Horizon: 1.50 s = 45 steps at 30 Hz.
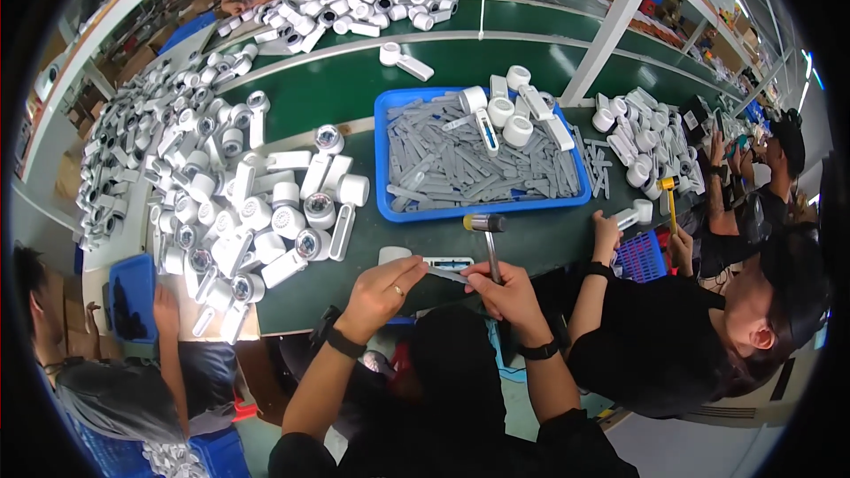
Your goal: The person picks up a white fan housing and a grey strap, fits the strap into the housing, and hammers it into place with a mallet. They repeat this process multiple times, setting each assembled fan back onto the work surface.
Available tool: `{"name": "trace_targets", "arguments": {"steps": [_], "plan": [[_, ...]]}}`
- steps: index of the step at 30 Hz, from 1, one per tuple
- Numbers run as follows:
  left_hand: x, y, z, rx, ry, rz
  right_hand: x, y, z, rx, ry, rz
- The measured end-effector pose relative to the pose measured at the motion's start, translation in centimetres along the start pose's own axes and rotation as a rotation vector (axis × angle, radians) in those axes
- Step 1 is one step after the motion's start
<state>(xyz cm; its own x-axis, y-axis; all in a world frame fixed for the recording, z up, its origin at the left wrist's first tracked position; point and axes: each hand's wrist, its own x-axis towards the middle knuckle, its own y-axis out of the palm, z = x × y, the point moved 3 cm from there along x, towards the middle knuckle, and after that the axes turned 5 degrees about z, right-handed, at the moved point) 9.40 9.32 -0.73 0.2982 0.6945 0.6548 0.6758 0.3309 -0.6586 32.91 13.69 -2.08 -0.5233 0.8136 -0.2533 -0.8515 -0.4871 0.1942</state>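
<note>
A white handheld device with a round head [395,254] lies on the green bench in front of me, its open handle slot [449,262] showing inner parts. Just on the near side of that slot is a thin grey plastic strip [448,275]. The fingertips of my left hand [382,296] are closed at the strip's left end, by the device. My right hand [508,296] grips the handle of a hammer [484,223], which stands head up with a yellow face and a dark face. The thumb and forefinger of that same hand also touch the strip's right end.
Beyond my hands sits a blue tray [485,212] of grey strips, with several white devices on top. A large heap of white devices [257,212] spreads to the left. Co-workers sit on both sides; the right one's hand [606,235] holds a device near a purple basket [643,257].
</note>
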Motion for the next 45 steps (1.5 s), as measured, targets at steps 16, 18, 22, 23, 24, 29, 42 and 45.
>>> {"name": "trace_targets", "arguments": {"steps": [16,18,22,23,24,29,42,45], "plan": [[-2.5,4.0,4.1,-0.083,-0.303,0.105,3.2,-1.4,-1.6,-0.592,-0.218,-0.198],[-2.3,4.0,4.2,-0.086,-0.311,0.107,3.5,-1.0,-1.6,-0.644,-0.233,-0.172],[-1.8,4.1,4.0,-0.111,-0.325,0.091,4.0,-1.8,-2.4,-0.609,-0.192,-0.13],[-1.9,4.1,4.1,-0.122,-0.35,0.066,4.2,-2.0,-2.7,-0.591,-0.171,-0.098],[-2.1,4.0,4.2,-0.109,-0.329,0.086,4.3,-2.0,-2.8,-0.58,-0.207,-0.082],[-2.1,4.1,4.1,-0.097,-0.311,0.086,4.7,-2.1,-2.4,-0.58,-0.124,-0.092],[-1.5,4.0,3.9,0.11,-0.119,0.168,4.9,-1.3,-0.7,-0.693,0.063,-0.133],[-1.8,4.4,4.1,0.101,-0.109,0.145,5.2,-2.0,-1.8,-0.633,0.193,-0.135]]}}
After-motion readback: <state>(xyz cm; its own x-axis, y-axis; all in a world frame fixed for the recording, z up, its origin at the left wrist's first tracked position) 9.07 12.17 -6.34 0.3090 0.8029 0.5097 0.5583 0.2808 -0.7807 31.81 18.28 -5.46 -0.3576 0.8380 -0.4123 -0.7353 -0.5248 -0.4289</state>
